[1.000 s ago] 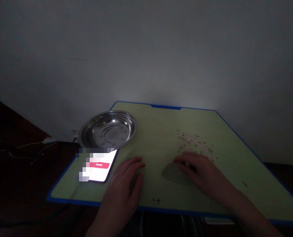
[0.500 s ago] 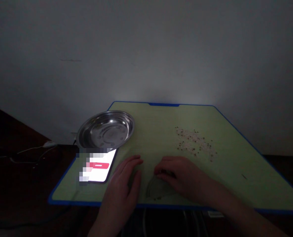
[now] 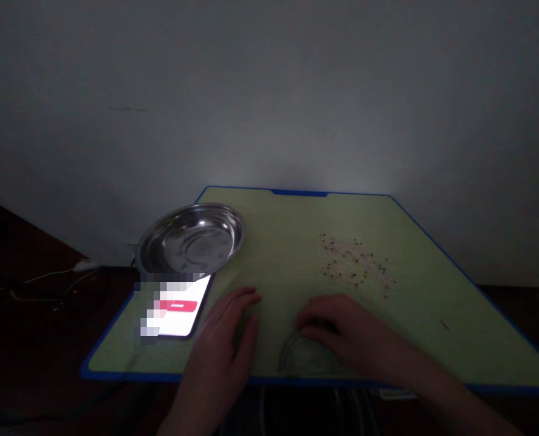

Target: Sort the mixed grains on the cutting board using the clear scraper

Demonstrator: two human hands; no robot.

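Hands sit low over the near part of a pale green, blue-edged surface [image 3: 269, 242]. On the near right, the right hand [image 3: 342, 330] has thumb and fingers drawn narrow on the rim of a round, clear, shallow dish [image 3: 306, 358], which lies close to the near edge; the dimness hides whether anything is inside it. The left hand [image 3: 226, 333] holds nothing visible, its fingers loosely curved and its thumb set apart — whether it touches the surface I cannot tell.

Just left of that hand lies a flat, dark-edged device with a lit white screen [image 3: 178, 318], a red bar across it, partly pixelated. Well to the right rests a thin, dark sliver [image 3: 444, 325].

Farther off, beyond the right hand, pale grains mixed with small dark bits [image 3: 355, 257] spread in a loose patch. At far left, a round, shiny metal bowl [image 3: 201, 245] overlaps the device's far end. Behind everything — a plain grey wall [image 3: 269, 97].
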